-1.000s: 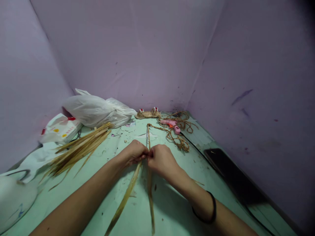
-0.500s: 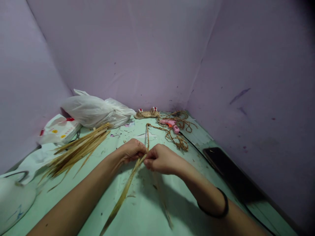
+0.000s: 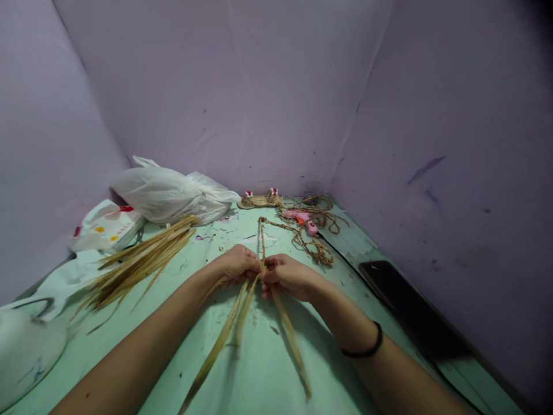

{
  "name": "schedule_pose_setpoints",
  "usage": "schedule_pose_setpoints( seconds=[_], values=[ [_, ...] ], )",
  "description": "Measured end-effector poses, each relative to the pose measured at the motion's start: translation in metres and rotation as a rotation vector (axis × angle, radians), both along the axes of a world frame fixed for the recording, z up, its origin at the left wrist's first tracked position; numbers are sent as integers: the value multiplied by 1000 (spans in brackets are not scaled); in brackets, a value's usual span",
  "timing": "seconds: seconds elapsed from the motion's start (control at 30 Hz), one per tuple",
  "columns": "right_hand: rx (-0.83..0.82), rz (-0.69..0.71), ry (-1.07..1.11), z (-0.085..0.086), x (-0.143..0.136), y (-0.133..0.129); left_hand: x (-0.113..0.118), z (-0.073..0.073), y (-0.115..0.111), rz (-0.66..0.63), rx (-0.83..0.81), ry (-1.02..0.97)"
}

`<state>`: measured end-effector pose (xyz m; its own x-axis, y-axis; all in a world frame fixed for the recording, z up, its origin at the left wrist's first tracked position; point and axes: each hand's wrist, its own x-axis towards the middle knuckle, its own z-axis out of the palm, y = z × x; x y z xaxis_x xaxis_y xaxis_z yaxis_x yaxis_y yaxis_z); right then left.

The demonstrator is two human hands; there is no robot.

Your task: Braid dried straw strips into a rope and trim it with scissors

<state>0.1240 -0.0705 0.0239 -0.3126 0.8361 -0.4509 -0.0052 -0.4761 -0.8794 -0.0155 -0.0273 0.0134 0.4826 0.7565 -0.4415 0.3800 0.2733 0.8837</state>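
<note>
My left hand [image 3: 239,264] pinches the near end of a thin brown braid [image 3: 262,239], where flat dried leaf strips [image 3: 219,344] fan out. Close against it, my right hand [image 3: 286,276] has its fingers closed on the same strips; a dark band circles that wrist. Three strips hang toward me, two on the left and one [image 3: 294,346] below my right hand. Beyond the hands, the braid runs away to a bend and joins a loose coil of braided cord [image 3: 317,253]. The exact finger hold at the junction is partly hidden.
A bundle of dried strips [image 3: 142,265] lies left on the green table [image 3: 259,380]. Behind it are a white plastic bag [image 3: 173,196] and a tissue pack [image 3: 110,227]. A pink glue gun [image 3: 305,220], woven slippers [image 3: 259,200] and a black phone [image 3: 406,305] are farther back and right.
My right hand has shifted slightly and its fingers have turned at the junction. Another strip now hangs down in the middle, and the right strip shows more plainly.
</note>
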Motion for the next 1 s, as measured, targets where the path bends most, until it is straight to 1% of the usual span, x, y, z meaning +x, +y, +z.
schedule_pose_setpoints(
  seconds=[0.1,0.17,0.3,0.4,0.63,0.77,1.0],
  values=[
    [-7,-40,-54,-10,7,-2,0,-1,0,-25,8,0],
    [0,-61,-52,-17,12,-6,1,-4,-1,-43,31,4],
    [29,-141,-65,-27,13,-17,4,-12,-5,-73,163,76],
    [20,-154,-89,-28,12,-20,6,-14,-8,-94,213,79],
    [-3,-129,-31,-28,16,-17,5,-15,-6,-107,181,46],
    [-5,-125,-34,-30,17,-16,5,-15,-6,-95,159,45],
    [4,-124,-44,-31,17,-16,6,-11,-9,-87,143,40]
  ],
)
